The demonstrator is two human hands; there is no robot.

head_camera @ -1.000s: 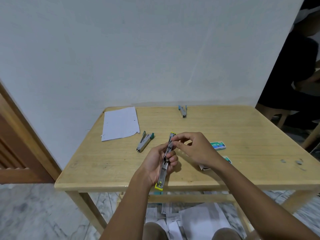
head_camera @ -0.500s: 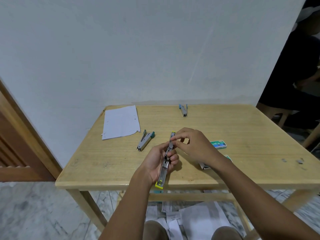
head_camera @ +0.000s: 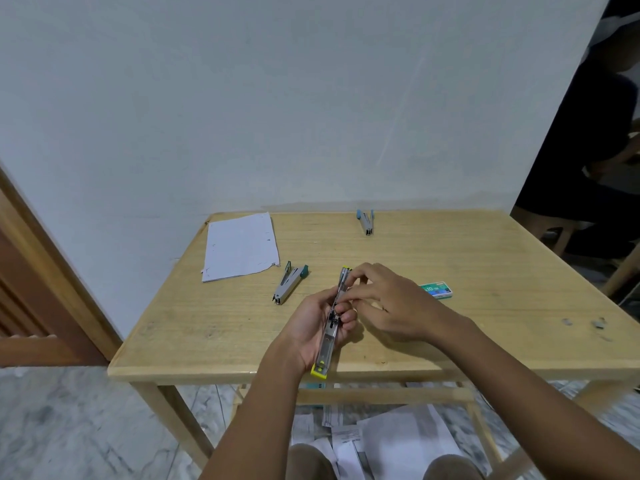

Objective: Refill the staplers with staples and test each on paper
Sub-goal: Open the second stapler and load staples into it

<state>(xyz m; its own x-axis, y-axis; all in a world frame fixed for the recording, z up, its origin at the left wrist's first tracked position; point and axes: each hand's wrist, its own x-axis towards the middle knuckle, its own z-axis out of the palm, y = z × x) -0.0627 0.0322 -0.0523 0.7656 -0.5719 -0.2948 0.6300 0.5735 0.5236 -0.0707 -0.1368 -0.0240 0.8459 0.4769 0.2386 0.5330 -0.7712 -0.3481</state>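
My left hand [head_camera: 313,327] grips an opened yellow-ended metal stapler [head_camera: 327,344], held lengthwise over the table's near edge. My right hand [head_camera: 388,301] has its fingertips pinched at the stapler's upper channel; what they pinch is too small to see. A green-ended stapler [head_camera: 289,283] lies on the wooden table [head_camera: 485,271] to the left. A blue-ended stapler [head_camera: 366,222] lies near the far edge. A green staple box [head_camera: 437,291] sits right of my right hand. White paper [head_camera: 240,245] lies at the table's far left.
Small grey bits [head_camera: 598,323] lie near the table's right edge. Loose papers [head_camera: 391,441] cover the floor under the table. A person in dark clothes [head_camera: 595,140] sits at the right. A wooden door frame [head_camera: 45,271] stands on the left.
The camera view has shifted slightly. My right hand's fingertips moved a little along the stapler's upper end; the left hand keeps the same grip.
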